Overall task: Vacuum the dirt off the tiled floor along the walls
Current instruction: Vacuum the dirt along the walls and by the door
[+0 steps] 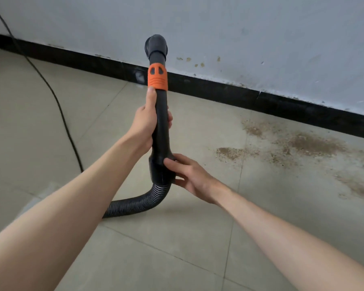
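- While both forearms are reaching forward from the bottom corners, the person is holding a black vacuum wand out over the tiled floor, tilted so that its round nozzle is pointing toward the wall.
- The left hand is wrapping around the middle of the wand, with the thumb lying along the tube and its tip touching the orange collar; the fingers are curling behind the tube.
- The right hand is pinching the wider lower end of the wand, thumb on the near side and fingers on the far side, just above the place where the ribbed hose is joining.
- The hose is bending down and to the left and passing under the left forearm.
- The dirt is lying as brown patches on the tiles to the right, near the black skirting board and well apart from the nozzle.
- A black cable is running across the floor on the left side, from the wall toward the left arm.
- Between the cable and the dirt, bare tiles are lying along the skirting board.
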Available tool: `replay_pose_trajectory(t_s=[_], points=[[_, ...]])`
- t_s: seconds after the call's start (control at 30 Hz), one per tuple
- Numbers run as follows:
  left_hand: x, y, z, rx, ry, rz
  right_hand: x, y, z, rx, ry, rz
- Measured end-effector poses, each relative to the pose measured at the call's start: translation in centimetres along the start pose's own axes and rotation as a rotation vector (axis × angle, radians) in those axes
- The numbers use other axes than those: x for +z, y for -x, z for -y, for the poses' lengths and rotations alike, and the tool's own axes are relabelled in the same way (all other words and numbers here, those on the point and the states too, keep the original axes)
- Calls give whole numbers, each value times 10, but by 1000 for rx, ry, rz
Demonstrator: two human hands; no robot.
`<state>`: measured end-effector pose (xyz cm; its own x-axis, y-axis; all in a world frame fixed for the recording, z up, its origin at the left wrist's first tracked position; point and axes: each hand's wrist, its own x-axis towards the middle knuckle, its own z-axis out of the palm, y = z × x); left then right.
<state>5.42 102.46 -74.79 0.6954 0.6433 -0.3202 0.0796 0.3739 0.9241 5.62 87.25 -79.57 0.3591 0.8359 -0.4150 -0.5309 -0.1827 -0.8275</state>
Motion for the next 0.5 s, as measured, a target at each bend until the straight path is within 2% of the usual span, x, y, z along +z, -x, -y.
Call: replay_pose_trajectory(t_s=[0.13, 0.23, 0.33, 0.5], points=[[-1, -5, -1, -84, 163, -9, 7, 0, -4, -110, 258, -92], [-5, -3, 1, -164, 251, 9, 16, 0, -12, -145, 292, -218], [-4, -2, -4, -196, 179, 77, 24, -2, -14, -191, 245, -269], [8, 1, -39, -101, 3, 165, 21, -4, 23, -288, 173, -291]])
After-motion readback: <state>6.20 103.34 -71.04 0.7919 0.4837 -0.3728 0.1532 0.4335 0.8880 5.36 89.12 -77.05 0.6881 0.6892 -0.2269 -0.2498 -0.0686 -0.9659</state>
